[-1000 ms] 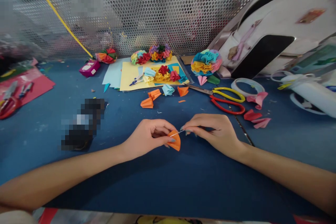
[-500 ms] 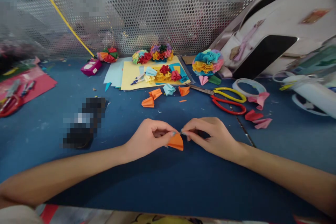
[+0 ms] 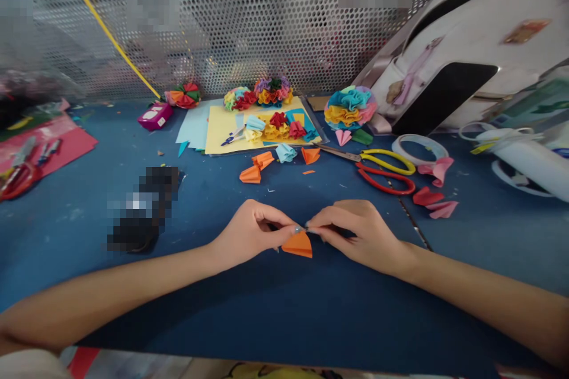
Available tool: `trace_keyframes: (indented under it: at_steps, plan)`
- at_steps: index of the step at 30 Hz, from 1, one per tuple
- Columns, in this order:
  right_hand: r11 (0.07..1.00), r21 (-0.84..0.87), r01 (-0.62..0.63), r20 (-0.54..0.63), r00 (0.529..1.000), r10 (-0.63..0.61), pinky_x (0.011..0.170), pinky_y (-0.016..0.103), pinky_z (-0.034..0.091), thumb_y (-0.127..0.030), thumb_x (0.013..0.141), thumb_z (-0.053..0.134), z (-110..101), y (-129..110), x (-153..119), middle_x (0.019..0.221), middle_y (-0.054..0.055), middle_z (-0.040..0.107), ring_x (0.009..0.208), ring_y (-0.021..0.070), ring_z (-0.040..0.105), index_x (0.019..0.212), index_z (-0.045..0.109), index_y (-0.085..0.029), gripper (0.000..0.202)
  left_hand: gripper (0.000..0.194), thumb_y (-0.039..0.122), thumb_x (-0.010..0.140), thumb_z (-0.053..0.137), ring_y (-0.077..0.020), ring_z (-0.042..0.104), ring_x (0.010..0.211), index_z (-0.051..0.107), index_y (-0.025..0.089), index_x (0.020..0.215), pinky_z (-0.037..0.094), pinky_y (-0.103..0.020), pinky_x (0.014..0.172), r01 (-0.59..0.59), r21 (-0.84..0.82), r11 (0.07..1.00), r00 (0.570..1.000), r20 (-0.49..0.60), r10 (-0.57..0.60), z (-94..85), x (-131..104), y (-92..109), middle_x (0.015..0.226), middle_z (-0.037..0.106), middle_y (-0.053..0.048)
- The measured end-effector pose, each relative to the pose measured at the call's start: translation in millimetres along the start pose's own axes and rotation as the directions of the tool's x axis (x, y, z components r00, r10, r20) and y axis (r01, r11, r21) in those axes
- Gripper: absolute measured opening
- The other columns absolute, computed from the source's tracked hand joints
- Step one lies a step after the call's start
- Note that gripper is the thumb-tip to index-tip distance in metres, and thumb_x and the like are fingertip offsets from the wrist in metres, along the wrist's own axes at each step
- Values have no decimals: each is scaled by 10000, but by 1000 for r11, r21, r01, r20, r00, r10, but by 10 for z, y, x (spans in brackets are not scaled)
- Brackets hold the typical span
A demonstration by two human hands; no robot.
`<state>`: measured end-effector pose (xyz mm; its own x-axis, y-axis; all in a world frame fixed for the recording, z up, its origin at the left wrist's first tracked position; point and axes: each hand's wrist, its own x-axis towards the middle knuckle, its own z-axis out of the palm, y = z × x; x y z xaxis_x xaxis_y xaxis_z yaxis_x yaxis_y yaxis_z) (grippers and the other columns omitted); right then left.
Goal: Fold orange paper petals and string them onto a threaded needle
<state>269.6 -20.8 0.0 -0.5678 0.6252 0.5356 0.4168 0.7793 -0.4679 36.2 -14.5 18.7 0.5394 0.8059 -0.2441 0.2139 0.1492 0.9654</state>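
Note:
A small fan-shaped piece of orange paper (image 3: 299,245) hangs over the blue table, its curved edge toward the lower right. My left hand (image 3: 252,233) pinches its upper edge between thumb and fingers. My right hand (image 3: 359,233) is closed in a pinch at the paper's upper tip, its fingertips almost touching those of my left hand; what lies between them is too small to make out. Beyond my hands lie folded orange pieces (image 3: 251,174), a light blue piece (image 3: 286,153) and another orange piece (image 3: 310,155).
Scissors with red and yellow handles (image 3: 386,173) and a tape roll (image 3: 420,148) lie at the right. A dark blurred object (image 3: 144,210) is at the left. Paper flowers (image 3: 350,108), yellow sheets (image 3: 216,130), a phone (image 3: 444,98) and a bag (image 3: 480,29) stand farther back.
The orange paper has tilted slightly and shows more of its face below my left fingertips. Both hands stay nearly in place, still pinching. The view has shifted slightly.

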Motion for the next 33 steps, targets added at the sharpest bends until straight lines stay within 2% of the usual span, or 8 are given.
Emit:
trace_keyframes:
  at_steps: [5, 10, 16, 25, 33]
  plan:
    - [996, -54, 72, 9, 997, -71, 605, 267, 434, -201, 1013, 560, 13, -12, -5, 738, -9, 742, 609, 133, 673, 902, 628, -219, 131, 185, 277, 804, 733, -85, 568, 567, 808, 114, 850, 464, -186, 520, -7, 30, 1000, 1000, 29, 6, -2, 20, -20, 794, 739, -66]
    - [988, -100, 116, 33, 993, -114, 583, 278, 390, -214, 1036, 518, 42, -28, 1, 713, 3, 728, 583, 130, 644, 882, 612, -206, 180, 120, 222, 754, 764, -68, 525, 576, 737, 118, 701, 403, -173, 531, -77, 88, 993, 997, 7, 77, 23, 49, 3, 696, 665, -7]
    - [990, -104, 98, -1, 995, -98, 583, 263, 387, -211, 1041, 505, 49, -43, 8, 700, -10, 718, 557, 119, 618, 881, 612, -206, 193, 142, 227, 810, 705, -88, 538, 617, 712, 123, 713, 413, -191, 571, -30, 139, 990, 1000, 6, 29, 47, 30, 40, 687, 648, -1]
    - [997, -60, 41, -10, 999, -42, 591, 241, 403, -242, 1056, 489, 23, -47, 14, 676, -19, 689, 550, 107, 607, 904, 627, -196, 210, 209, 229, 901, 580, -102, 515, 647, 681, 137, 743, 399, -214, 598, -125, 284, 951, 992, 23, 123, 56, -1, 26, 709, 610, 5]
    - [998, -21, 56, -21, 998, -56, 591, 225, 418, -243, 1047, 517, 18, -42, 22, 724, -16, 713, 577, 101, 621, 920, 627, -197, 174, 228, 273, 857, 651, -74, 436, 576, 641, 128, 680, 335, -199, 527, -80, 231, 970, 997, 5, 81, 43, 11, 48, 664, 562, 22]
